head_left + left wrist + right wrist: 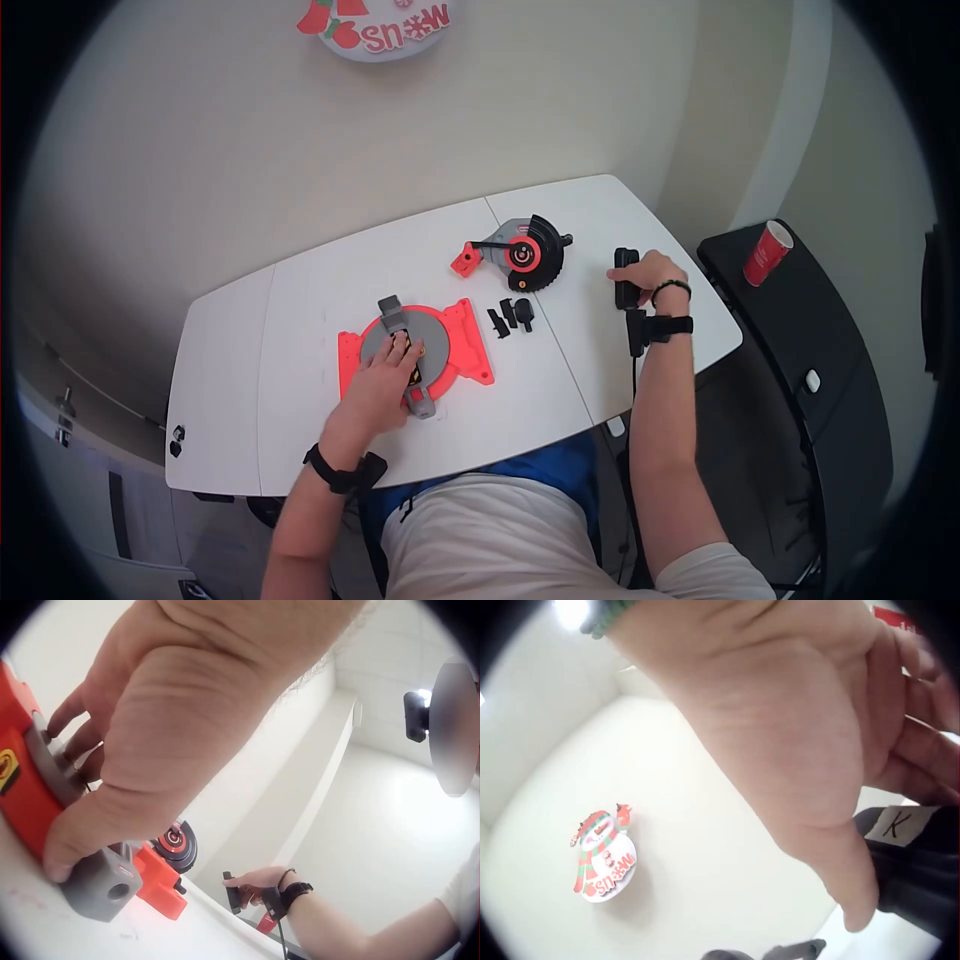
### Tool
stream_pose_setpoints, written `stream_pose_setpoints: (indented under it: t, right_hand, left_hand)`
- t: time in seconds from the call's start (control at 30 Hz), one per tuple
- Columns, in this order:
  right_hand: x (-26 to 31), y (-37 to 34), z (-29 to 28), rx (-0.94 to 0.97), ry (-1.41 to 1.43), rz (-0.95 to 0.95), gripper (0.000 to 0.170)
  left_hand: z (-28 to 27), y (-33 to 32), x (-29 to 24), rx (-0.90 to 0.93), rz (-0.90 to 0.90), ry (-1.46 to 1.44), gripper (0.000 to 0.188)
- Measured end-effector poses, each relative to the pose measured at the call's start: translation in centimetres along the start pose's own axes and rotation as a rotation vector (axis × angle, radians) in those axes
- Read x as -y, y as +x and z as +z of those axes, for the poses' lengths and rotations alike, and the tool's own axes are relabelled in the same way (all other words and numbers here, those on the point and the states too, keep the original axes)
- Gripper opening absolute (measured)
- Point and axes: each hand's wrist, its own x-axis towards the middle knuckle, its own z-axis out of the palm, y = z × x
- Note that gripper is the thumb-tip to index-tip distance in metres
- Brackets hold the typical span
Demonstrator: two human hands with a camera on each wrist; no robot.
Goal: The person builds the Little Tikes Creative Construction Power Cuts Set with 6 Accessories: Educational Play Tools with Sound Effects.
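Note:
My left hand (378, 385) rests on a toy mitre saw base, its fingers lying over the grey round turntable (434, 345) and a black-and-yellow strip. Orange-red feet (465, 345) stick out on both sides of the turntable. In the left wrist view the thumb touches the grey end block (105, 889). At the table's right, my right hand (657, 270) grips a black block-shaped object (626, 293), thumb on one side and fingers on the other. A tape label marked K (897, 825) shows on it; its kind is unclear.
The toy saw's blade head (525, 255) lies behind, between the hands. Several small black parts (508, 315) sit in front of it. A red cup (768, 254) stands on a black side table (835, 330) at right. The wall borders the white table's (300, 300) back edge.

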Motion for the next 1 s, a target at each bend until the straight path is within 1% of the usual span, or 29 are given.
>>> stream_pose_setpoints:
  t: [0.07,0.13,0.17,0.2,0.23,0.27,0.3,0.33,0.4,0.53,0.6,0.63,0.7,0.73,0.8,0.83,0.87,0.93,1.0]
  right_hand:
    - [0.2,0.5,1.0,0.001,0.027,0.022,0.061]
    - [0.3,0.8,1.7,-0.010,-0.009,0.032,0.059]
    - [0.5,0.6,1.6,0.006,0.005,0.041,0.063]
    - [0.5,0.8,2.0,0.005,0.004,0.037,0.063]
    - [0.3,1.4,2.6,-0.028,-0.025,0.039,0.066]
    - [0.2,2.0,3.2,-0.061,-0.055,0.040,0.070]
    - [0.1,2.7,3.7,-0.044,-0.034,0.054,0.076]
    - [0.1,2.8,4.2,-0.044,-0.036,0.051,0.076]
    - [-0.1,2.9,5.1,-0.174,-0.080,-0.013,0.063]
    - [0.2,2.0,3.7,-0.153,-0.104,-0.060,0.066]
    - [1.2,1.2,2.1,-0.132,0.001,-0.108,0.067]
    - [1.4,1.5,2.2,-0.131,-0.002,-0.109,0.067]
    - [1.8,2.4,2.8,-0.193,0.208,-0.424,0.056]
    - [2.0,2.8,3.6,-0.193,0.207,-0.425,0.056]
    - [2.7,3.2,5.3,-0.326,0.339,-0.682,0.060]
    - [3.8,2.1,5.1,-0.234,0.359,-0.655,0.068]
    - [4.4,1.6,5.5,-0.236,0.359,-0.657,0.068]
    - [5.0,0.7,6.5,-0.308,0.216,-0.700,0.070]
    - [5.2,1.2,7.2,-0.284,0.205,-0.708,0.073]
  left_hand:
    - [-0.1,-0.1,0.0,-0.012,0.006,0.003,0.110]
    - [0.1,-0.2,0.0,-0.002,0.008,0.006,0.110]
    - [0.2,-0.2,0.0,-0.006,0.004,0.005,0.110]
    - [0.3,-0.2,0.1,-0.013,0.009,0.001,0.110]
    - [0.4,-0.2,0.1,-0.020,0.013,-0.004,0.110]
    - [0.3,-0.2,0.1,-0.023,0.009,-0.006,0.110]
    - [0.3,-0.2,0.0,-0.024,0.012,-0.010,0.110]
    - [0.3,-0.3,0.0,-0.025,0.015,-0.015,0.111]
    - [0.4,-0.3,0.1,-0.034,0.016,-0.022,0.111]
    - [0.3,-0.3,0.1,-0.042,0.018,-0.038,0.111]
    - [-0.2,-0.3,-0.2,-0.019,0.005,-0.033,0.110]
    - [-0.3,-0.3,-0.3,0.010,-0.002,-0.029,0.110]
    - [0.1,-0.4,0.0,-0.022,0.007,-0.029,0.108]
    - [0.3,-0.4,0.1,-0.052,0.019,-0.027,0.107]
    - [0.3,-0.3,0.2,-0.047,0.016,-0.030,0.107]
    - [0.3,-0.2,0.3,-0.043,0.015,-0.031,0.108]
    - [0.3,-0.2,0.3,-0.046,0.014,-0.031,0.108]
    - [0.5,-0.2,0.3,-0.047,0.013,-0.023,0.109]
    - [0.8,0.0,0.7,-0.044,0.019,-0.018,0.109]
